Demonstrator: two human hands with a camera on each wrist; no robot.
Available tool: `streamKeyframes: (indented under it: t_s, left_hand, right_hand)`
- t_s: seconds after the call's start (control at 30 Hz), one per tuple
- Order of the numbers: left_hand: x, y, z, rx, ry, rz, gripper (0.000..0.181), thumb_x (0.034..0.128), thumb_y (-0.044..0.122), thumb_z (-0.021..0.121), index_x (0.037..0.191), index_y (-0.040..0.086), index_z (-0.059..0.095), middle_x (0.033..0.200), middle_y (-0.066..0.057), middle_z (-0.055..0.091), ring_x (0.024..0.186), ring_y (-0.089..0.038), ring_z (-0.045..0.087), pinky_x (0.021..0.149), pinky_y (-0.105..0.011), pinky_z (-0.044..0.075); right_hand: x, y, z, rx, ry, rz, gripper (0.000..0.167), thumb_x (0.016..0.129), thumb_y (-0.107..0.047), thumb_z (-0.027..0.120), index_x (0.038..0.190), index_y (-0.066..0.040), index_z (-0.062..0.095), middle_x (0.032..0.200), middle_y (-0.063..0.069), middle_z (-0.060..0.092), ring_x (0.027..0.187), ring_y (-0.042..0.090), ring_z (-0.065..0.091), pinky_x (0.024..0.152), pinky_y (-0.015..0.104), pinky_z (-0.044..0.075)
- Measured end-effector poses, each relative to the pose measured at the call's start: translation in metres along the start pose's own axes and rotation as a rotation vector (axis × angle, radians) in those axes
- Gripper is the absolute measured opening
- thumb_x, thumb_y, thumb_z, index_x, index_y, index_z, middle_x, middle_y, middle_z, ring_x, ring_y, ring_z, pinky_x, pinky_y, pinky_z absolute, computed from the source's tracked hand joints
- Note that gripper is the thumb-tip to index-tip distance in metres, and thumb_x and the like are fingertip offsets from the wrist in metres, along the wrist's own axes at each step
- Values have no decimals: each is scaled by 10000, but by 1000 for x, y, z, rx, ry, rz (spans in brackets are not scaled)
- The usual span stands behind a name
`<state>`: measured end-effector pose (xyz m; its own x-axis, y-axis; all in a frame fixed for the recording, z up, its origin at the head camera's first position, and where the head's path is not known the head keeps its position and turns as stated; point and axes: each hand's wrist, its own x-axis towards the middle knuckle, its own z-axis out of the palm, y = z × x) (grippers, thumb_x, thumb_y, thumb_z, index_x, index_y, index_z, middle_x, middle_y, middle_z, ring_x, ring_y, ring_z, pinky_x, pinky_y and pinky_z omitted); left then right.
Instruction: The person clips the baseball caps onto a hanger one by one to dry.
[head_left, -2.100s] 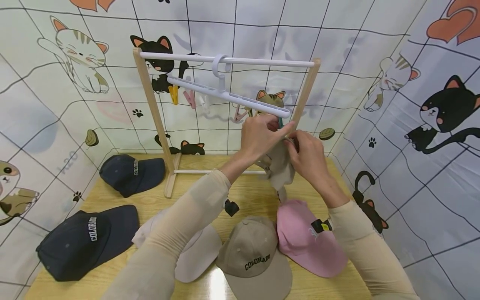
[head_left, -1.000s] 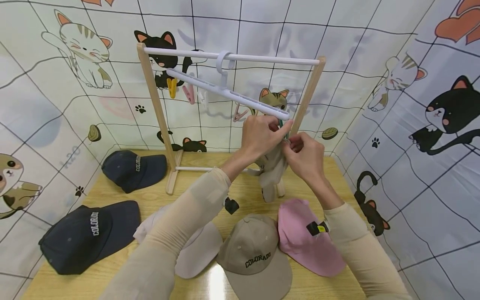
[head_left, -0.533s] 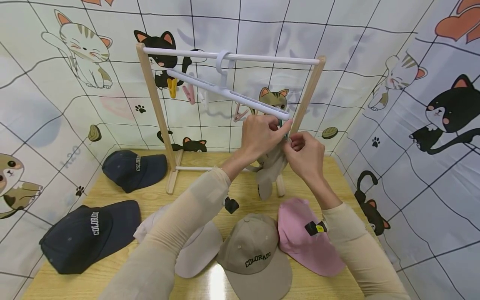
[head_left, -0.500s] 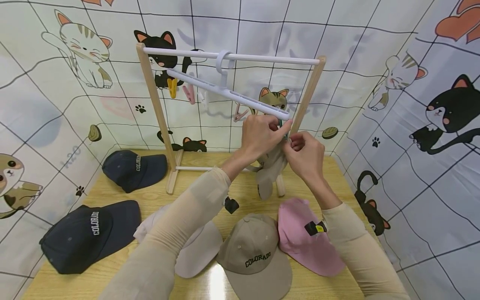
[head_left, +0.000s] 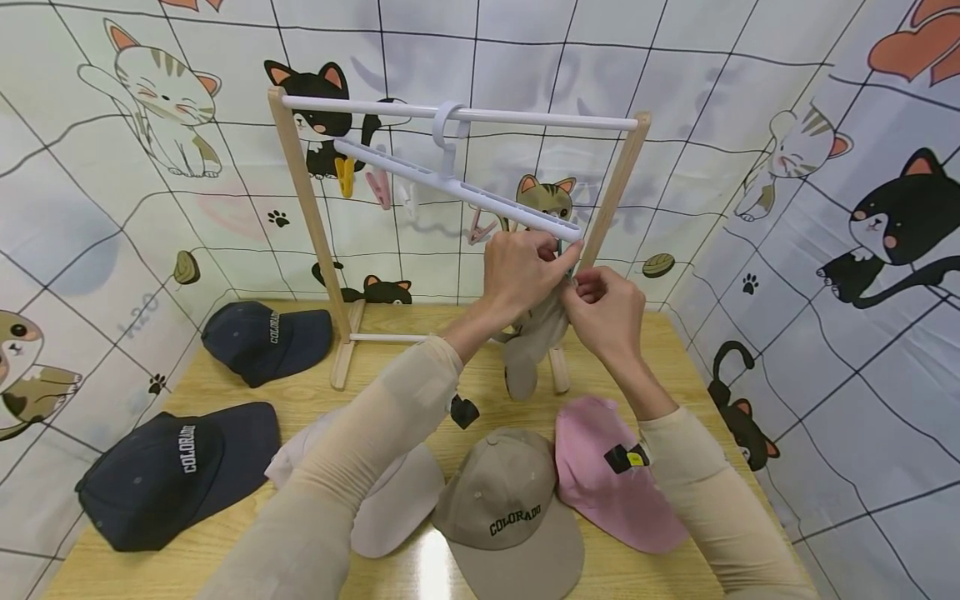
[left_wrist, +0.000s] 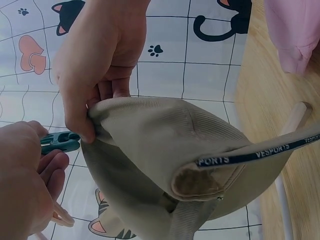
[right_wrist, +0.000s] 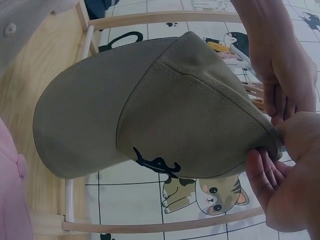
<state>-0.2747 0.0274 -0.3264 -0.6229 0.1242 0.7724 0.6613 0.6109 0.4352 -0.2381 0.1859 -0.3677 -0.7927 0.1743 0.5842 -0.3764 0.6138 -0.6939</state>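
Note:
A white hanger (head_left: 457,190) with clothespins hangs tilted from the rack's bar, its right end low. Just under that end, my left hand (head_left: 517,268) pinches a green clothespin (left_wrist: 59,142). My right hand (head_left: 609,312) pinches the top of a khaki cap's crown, and the cap (right_wrist: 200,115) dangles from it with the brim down. In the left wrist view the pin's tip meets the gathered fabric by my right thumb; whether it clamps the cloth I cannot tell. The cap's open underside and back strap (left_wrist: 190,220) face the left wrist camera.
Yellow and pink clothespins (head_left: 344,177) hang along the hanger. The wooden rack (head_left: 307,200) stands at the table's back. Two navy caps (head_left: 180,467) lie left, a pale cap (head_left: 401,504), another khaki cap (head_left: 510,492) and a pink cap (head_left: 611,483) in front.
The hanging khaki cap has turned and swung left, its brim now left of where it was. My right hand has shifted slightly left, while my left hand stays by the hanger's end.

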Motion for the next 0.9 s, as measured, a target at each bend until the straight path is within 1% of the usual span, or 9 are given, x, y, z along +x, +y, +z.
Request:
streamKeyframes:
  t_s: [0.17,0.37,0.5,0.63,0.73,0.9]
  left_hand:
    - [0,1,2,1,9,-6,515,977,335,851,574,138,599,544,8,612,558,-70,379,565,-182,208]
    - [-1,1,4,-3,12,-12,484,975,318,852,589,119,639,575,-10,681,576,-106,471,588,-203,259]
    - [-1,2,4,-7,10,-15,458,972,314,851,603,112,670,595,-7,711,584,-133,537,595,-223,299]
    - [-2,2,5,-14,10,-20,457,975,311,855,606,106,679,605,-16,725,569,-136,545,589,-220,310]
    - [-2,2,4,-17,15,-23,470,978,313,858,599,107,671,610,-20,736,555,-129,551,576,-210,313]
    - [-2,2,5,-21,20,-21,469,977,314,861,599,109,673,614,-17,745,548,-141,580,564,-205,316]
  right_hand:
    - [-1,-2,1,17,2,40,223,954,-227,802,990,-7,811,878,176,823,654,-124,604,650,84,480]
    - [-2,-6,4,41,15,77,238,946,-235,805,983,-1,795,880,181,817,654,-105,613,653,97,490]
    - [-4,-7,5,65,22,100,233,948,-221,803,993,7,785,884,176,809,661,-97,623,649,103,505]
    - [-6,-7,5,113,8,118,222,972,-213,783,1014,5,771,880,162,797,613,-77,646,572,146,546]
    - [-6,-8,5,140,5,117,217,980,-210,775,1021,3,765,874,161,794,577,-54,653,528,176,552]
    - [-6,-9,6,141,29,105,214,972,-201,782,1012,9,770,875,165,800,617,-50,657,583,141,536]
